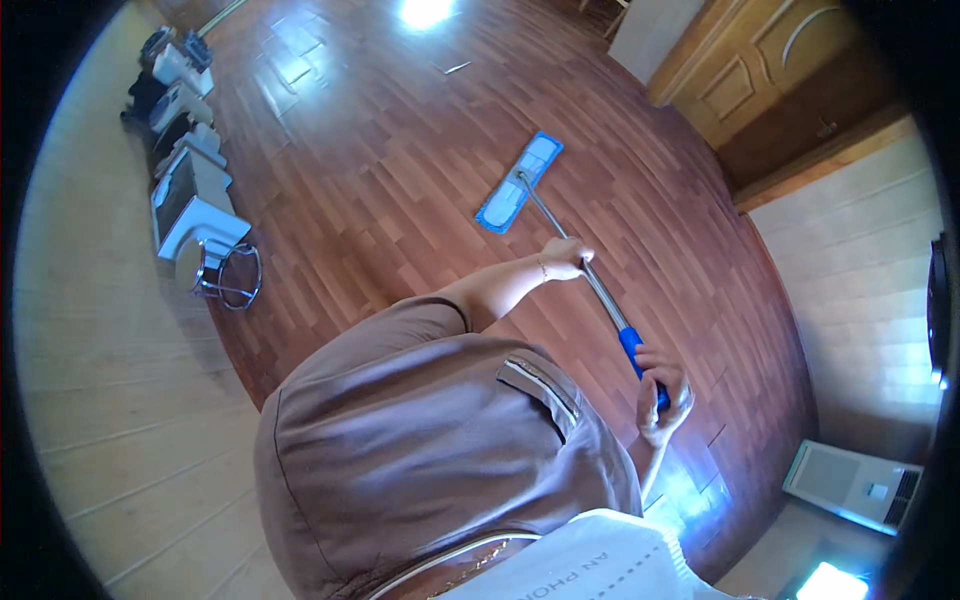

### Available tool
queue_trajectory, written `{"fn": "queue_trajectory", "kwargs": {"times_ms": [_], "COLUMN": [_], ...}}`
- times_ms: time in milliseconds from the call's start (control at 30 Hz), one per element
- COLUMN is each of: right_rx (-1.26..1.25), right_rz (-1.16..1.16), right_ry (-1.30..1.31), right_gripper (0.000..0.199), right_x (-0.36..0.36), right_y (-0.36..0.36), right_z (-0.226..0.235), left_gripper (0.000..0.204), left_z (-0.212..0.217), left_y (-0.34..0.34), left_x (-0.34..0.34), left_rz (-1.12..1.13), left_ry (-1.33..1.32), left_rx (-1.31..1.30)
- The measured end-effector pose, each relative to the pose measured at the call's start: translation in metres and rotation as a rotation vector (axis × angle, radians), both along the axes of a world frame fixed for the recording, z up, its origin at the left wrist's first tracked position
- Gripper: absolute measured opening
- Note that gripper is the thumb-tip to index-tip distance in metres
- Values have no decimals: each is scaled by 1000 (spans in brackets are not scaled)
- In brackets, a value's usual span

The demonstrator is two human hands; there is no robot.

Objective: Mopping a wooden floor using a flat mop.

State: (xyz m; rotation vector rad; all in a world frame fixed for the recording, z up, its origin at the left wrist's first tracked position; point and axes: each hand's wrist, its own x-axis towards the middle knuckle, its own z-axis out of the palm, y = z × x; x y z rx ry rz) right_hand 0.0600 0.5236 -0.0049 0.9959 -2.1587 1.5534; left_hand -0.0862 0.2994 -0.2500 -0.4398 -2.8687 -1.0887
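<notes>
A flat mop with a long metal pole (604,294) slants across the wooden floor in front of me. Its rectangular head (506,203), pale with a blue fringe, lies on the planks at the upper middle. My left hand (567,257) is closed around the pole, partway up from the head. Around the blue grip (629,343) at the pole's upper end curl the fingers of my right hand (664,392), covering part of it.
Along the left wall stand a round chrome stool (238,277), a white cabinet (204,213) and several other items. A wooden door (765,85) is at the upper right. A white boxy appliance (850,482) stands at the lower right. The plank floor (380,200) stretches away ahead.
</notes>
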Motion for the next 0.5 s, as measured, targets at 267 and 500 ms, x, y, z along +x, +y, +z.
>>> {"fn": "queue_trajectory", "kwargs": {"times_ms": [267, 500], "right_rx": [-58, 15], "right_rz": [524, 841], "right_ry": [-181, -344], "right_gripper": [9, 10], "right_x": [-56, -77], "right_y": [-74, -132], "right_z": [-7, -18], "left_gripper": [5, 9], "left_z": [-3, -24], "left_y": [-119, -182], "left_x": [45, 125], "left_rz": [389, 685], "left_ry": [28, 18], "left_rx": [-50, -52]}}
